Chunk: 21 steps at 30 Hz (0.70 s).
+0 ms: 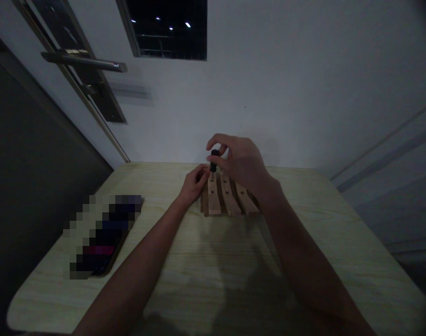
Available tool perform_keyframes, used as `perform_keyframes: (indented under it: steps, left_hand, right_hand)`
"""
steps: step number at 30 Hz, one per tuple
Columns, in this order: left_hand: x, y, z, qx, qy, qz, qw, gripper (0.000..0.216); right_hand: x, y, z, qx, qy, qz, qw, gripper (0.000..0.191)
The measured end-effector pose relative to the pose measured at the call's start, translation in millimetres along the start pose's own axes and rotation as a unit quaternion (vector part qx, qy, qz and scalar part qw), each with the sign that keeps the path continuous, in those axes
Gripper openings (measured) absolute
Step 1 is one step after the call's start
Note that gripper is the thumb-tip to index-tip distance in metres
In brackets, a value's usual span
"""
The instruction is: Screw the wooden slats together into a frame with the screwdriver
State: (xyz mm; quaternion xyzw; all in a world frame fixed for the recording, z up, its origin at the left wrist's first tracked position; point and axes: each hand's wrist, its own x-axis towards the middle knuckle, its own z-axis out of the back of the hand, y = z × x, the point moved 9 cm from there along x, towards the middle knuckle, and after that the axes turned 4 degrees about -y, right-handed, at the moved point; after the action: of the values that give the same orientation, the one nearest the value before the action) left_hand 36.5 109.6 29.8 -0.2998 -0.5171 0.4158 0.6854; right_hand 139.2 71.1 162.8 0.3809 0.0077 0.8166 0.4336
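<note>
My right hand (246,161) pinches the black handle of a small screwdriver (214,161) between thumb and fingers. The screwdriver stands nearly upright, its tip down at the upper part of the leftmost wooden strip (213,203). Three pale, curved wooden strips with dark holes lie side by side on a brown wooden base (205,205). My left hand (194,184) is closed on the left rear edge of that base, fingertips close to the screwdriver shaft. The right hand covers the rear of the strips on the right.
The wooden piece rests on a light wood-grain table (185,280) that meets a white door (286,84) at the back. A phone (110,238), partly pixelated, lies at the left. A metal door handle (83,60) juts out at upper left, beside a dark window (167,30).
</note>
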Motion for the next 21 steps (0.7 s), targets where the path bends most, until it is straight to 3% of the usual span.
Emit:
perform_keyframes:
  steps: [11,21]
  left_hand:
    - [0.3,4.6,-0.2,0.000,-0.005,0.014,1.000,0.026]
    - [0.0,2.9,-0.5,-0.005,-0.002,0.010,1.000,0.023]
  right_hand:
    - [-7.0,-0.9,5.3,-0.012,-0.057,0.000,0.998,0.020]
    - [-1.0,0.3,0.8,0.055,-0.029,0.034,0.997,0.023]
